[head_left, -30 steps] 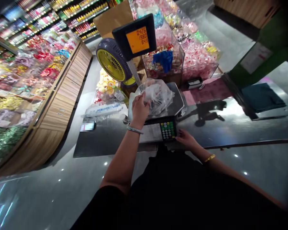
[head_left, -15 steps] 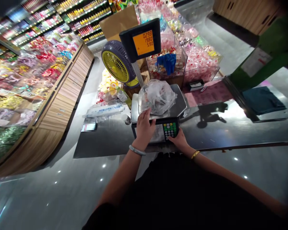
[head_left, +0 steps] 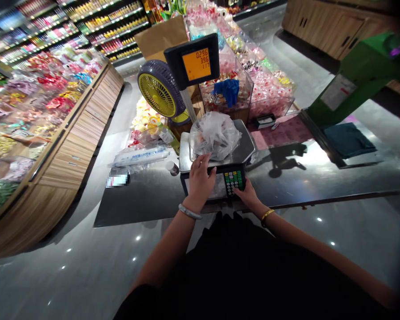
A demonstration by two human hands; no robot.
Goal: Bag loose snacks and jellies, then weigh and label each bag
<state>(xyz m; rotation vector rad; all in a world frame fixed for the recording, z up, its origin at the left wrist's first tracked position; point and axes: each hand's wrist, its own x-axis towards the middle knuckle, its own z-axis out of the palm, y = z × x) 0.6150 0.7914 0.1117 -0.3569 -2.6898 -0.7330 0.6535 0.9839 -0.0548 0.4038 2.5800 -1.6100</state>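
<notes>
A clear plastic bag (head_left: pixel 216 135) with contents I cannot make out rests on the metal pan of a digital scale (head_left: pixel 184 153). My left hand (head_left: pixel 200 180) reaches over the scale's front, fingers stretched out to the near side of the bag, not gripping it. At the scale's right front corner is my right hand (head_left: pixel 248 194), its thumb over the keypad (head_left: pixel 232 182) and its other fingers spread along the side. On a post behind the bag, the orange display (head_left: pixel 196 64) reads about 0.296, 3.96 and 1.17.
A yellow-purple fan (head_left: pixel 160 89) stands behind the scale. On the metal counter (head_left: pixel 136 202) lie a roll of plastic bags (head_left: pixel 142 155), a phone (head_left: pixel 118 180) and a small cylinder (head_left: pixel 172 168). Candy bins (head_left: pixel 270 98) line the back. A green structure (head_left: pixel 346 84) stands right.
The display's numbers have gone from 0.298, 19.80, 5.90 to lower ones. My right thumb remains over the keypad, and the bag stays put. The camera view has shifted slightly.
</notes>
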